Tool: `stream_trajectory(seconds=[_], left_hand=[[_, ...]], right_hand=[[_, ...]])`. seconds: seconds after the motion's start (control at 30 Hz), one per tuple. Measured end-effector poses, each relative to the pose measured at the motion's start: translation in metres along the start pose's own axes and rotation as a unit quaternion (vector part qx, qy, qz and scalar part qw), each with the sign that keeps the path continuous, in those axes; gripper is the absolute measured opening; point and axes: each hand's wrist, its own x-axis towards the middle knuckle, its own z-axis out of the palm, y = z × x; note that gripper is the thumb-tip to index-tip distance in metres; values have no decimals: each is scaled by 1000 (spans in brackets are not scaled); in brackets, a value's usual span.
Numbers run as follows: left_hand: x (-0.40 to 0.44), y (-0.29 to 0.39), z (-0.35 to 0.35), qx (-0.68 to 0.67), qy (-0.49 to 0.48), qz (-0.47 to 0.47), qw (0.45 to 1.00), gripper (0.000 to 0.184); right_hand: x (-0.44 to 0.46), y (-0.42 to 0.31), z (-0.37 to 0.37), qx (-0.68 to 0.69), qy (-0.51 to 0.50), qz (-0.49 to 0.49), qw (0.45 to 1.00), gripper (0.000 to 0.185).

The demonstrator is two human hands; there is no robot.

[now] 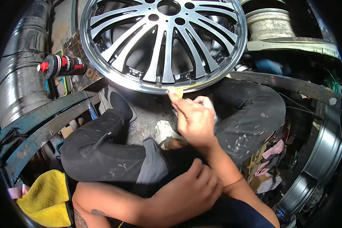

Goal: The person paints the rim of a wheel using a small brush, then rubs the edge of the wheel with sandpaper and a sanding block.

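Held Yellow Piece at Near Edge of Wheel

Saw at left, beside the wheel, a black bottle with red cap, then a worn blue bar, and below it a fluffy yellow cloth. At right, found other metal wheels and a pink cloth in clutter. Had dark, white-spotted trousers on both sides, bent close below the wheel. Could not see the wheel's top, cut off by the view's edge; could not make out its support, nor name the blurred blue thing at right. Noticed narrow, polished spokes around a round hub hole, and a glossy lip. Gripped the small piece between fingers of right hand, at this lip, in front of the body. Laid left hand, half curled, across right forearm; could not tell it empty or full.
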Motion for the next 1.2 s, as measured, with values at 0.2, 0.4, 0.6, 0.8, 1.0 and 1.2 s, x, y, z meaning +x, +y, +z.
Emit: stream_trajectory(seconds=[0.2, 0.4, 0.6, 0.8, 1.0, 1.2], left_hand=[[-10, -13, -14, -25, -5, -37, 999, 41], [-27, -28, 15, -173, 47, -103, 978, 45], [-36, -58, 43, -202, 159, -255, 932, 24], [-18, -66, 52, -441, 332, -404, 730, 28], [-20, -79, 84, -504, 429, -369, 652, 15], [-17, -85, 83, -639, 428, -343, 540, 14]], right_hand=[[-8, 10, -5, 12, 6, 5, 1000, 34], [1, 1, -30, 69, 99, -4, 993, 26], [-11, 18, -41, 291, 108, 139, 941, 14], [-19, 5, -36, 538, -30, 286, 793, 18], [-15, -2, -38, 553, -72, 304, 772, 26], [-15, -6, -31, 534, -134, 206, 809, 16]])
